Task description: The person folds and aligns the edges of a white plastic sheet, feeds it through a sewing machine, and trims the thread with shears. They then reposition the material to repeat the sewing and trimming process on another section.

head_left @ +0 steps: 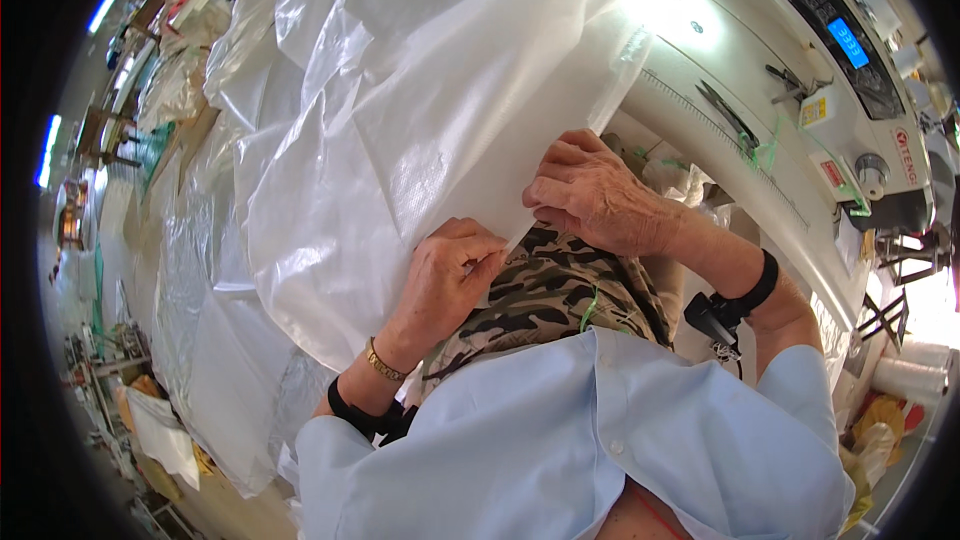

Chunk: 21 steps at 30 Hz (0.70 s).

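Camouflage trousers (540,290) are nearest, on the near left side of the sewing machine (845,70). Left of the machine, the left hand (450,275) and right hand (595,195) pinch one edge of a translucent plastic sheet (400,140), spread out leftward. Dark snips (728,115) lie on the worktop (680,75), just left of the machine.

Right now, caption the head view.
Left hand and right hand pinch a translucent sheet by its edge, near a sewing machine.
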Motion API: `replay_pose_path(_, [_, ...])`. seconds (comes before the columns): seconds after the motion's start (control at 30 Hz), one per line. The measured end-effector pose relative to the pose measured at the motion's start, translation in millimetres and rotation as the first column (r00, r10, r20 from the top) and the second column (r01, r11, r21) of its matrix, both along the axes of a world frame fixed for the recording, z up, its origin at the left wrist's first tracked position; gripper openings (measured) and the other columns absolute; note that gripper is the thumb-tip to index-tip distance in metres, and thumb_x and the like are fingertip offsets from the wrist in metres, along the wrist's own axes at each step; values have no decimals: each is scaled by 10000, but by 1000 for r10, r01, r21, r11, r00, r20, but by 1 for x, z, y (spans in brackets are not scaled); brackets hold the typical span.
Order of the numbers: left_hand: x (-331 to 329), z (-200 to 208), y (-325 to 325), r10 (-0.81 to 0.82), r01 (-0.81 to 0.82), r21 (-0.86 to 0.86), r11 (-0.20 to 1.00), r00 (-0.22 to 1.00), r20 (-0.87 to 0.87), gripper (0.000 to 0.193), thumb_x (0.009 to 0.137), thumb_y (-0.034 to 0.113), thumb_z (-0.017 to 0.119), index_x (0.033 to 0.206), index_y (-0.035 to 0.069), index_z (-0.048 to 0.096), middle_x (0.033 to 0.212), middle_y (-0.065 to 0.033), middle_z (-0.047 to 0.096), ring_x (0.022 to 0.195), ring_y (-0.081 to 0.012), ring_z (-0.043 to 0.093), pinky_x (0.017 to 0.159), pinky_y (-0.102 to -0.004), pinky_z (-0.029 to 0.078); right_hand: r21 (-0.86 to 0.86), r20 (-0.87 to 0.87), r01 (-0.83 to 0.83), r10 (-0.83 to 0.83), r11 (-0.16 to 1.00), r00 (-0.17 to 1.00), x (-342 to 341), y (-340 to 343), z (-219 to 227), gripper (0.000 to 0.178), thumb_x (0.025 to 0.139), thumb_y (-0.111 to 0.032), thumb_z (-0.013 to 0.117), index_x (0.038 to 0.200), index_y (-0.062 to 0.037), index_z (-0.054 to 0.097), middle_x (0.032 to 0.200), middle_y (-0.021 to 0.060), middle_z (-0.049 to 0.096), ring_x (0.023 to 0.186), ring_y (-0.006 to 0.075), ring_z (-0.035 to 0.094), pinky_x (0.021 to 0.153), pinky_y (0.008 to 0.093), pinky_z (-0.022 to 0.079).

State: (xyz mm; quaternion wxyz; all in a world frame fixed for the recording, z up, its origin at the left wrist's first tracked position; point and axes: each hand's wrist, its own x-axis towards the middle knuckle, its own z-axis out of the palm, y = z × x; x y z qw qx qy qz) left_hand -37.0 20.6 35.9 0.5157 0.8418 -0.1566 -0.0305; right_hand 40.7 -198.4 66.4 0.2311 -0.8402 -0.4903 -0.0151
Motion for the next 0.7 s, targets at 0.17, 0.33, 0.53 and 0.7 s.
replay_pose_path(0.17, [-6,11,-1,-6,4,90,996,1000,16,128,863,-1,629,988,-2,656,788,-71,632,609,-143,529,564,-278,431,73,-98,52,-44,996,994,1,-2,-10,125,824,-74,675,893,-90,572,862,41,620,930,257,583,943,412,389])
replay_pose_path(0.33, [-14,11,-4,63,-58,41,997,989,-133,179,880,-23,587,1055,12,578,792,-75,618,558,-129,494,546,-282,420,87,-195,104,-85,991,977,0,0,-11,106,821,-63,661,863,-78,566,792,49,595,852,262,574,890,394,399])
replay_pose_path(0.53, [-17,2,-8,74,-84,-127,988,994,-80,206,900,-35,546,1093,-10,612,860,-88,588,566,-120,469,546,-284,417,11,-20,25,-25,1000,999,0,2,-10,136,797,-101,687,866,-80,572,846,54,590,888,268,565,885,411,402])
replay_pose_path(0.7, [-18,2,-12,120,-121,-89,989,993,-19,196,846,13,672,1040,-4,650,798,-68,550,554,-106,446,518,-258,381,-8,140,-19,20,1000,990,-4,2,-2,194,817,-232,701,856,-82,586,928,53,585,964,249,543,950,437,383])
